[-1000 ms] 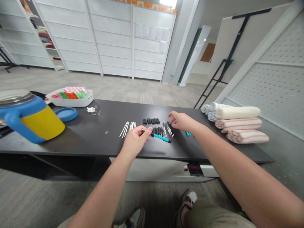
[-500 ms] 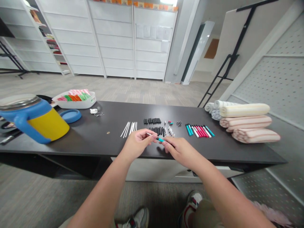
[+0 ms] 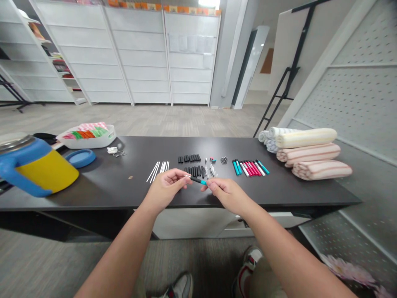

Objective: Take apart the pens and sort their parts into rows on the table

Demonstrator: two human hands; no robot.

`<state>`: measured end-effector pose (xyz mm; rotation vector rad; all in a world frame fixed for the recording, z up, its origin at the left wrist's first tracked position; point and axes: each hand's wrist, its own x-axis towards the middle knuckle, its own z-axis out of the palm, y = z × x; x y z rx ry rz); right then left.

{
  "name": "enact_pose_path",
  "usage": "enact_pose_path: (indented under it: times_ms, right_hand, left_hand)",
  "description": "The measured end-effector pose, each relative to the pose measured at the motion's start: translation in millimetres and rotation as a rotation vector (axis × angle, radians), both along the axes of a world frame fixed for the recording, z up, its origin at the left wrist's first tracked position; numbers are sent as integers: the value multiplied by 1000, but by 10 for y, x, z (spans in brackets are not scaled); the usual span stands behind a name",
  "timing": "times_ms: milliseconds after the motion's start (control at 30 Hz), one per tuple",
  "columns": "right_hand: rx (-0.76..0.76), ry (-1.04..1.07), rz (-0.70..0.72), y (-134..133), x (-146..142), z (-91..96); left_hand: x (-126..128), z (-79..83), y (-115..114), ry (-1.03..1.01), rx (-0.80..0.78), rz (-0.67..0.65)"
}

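Observation:
Above the desk's front edge, my right hand (image 3: 226, 191) pinches the teal end of a black-and-teal marker pen (image 3: 197, 180). At the marker's other end, my left hand (image 3: 167, 186) has thumb and fingers closed on a thin white stick (image 3: 187, 176) in line with the barrel. How far the stick goes inside is hidden. Just behind my hands lie black tubes (image 3: 195, 171) and small white tips (image 3: 212, 169). Black caps (image 3: 190, 158) form a row farther back. To the left are white sticks (image 3: 158, 170). Teal, red and white markers (image 3: 252, 168) lie side by side to the right.
On the dark desk (image 3: 139, 149), a blue-and-yellow mug (image 3: 46, 169) and a blue lid (image 3: 80, 158) stand left, near a white basket (image 3: 88, 142) of colourful packets. Rolled towels (image 3: 313, 155) are stacked right. Small metal parts (image 3: 223, 160) lie behind the markers.
The view has swung slightly to the right, so the desk items sit farther left. More of the marker's black part shows between my hands, which are a little farther apart.

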<state>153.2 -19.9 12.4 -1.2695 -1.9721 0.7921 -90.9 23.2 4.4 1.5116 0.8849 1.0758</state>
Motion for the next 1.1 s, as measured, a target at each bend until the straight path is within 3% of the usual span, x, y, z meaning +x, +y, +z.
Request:
enact_pose_path:
  times_ms: [533,1100]
  right_hand:
    - [61,27,39,15,-6,7]
    - [41,82,-40,13,-60,-38]
  left_hand:
    - [2,37,-21,20,-26,51]
    - [19,30,-7,94,23,73]
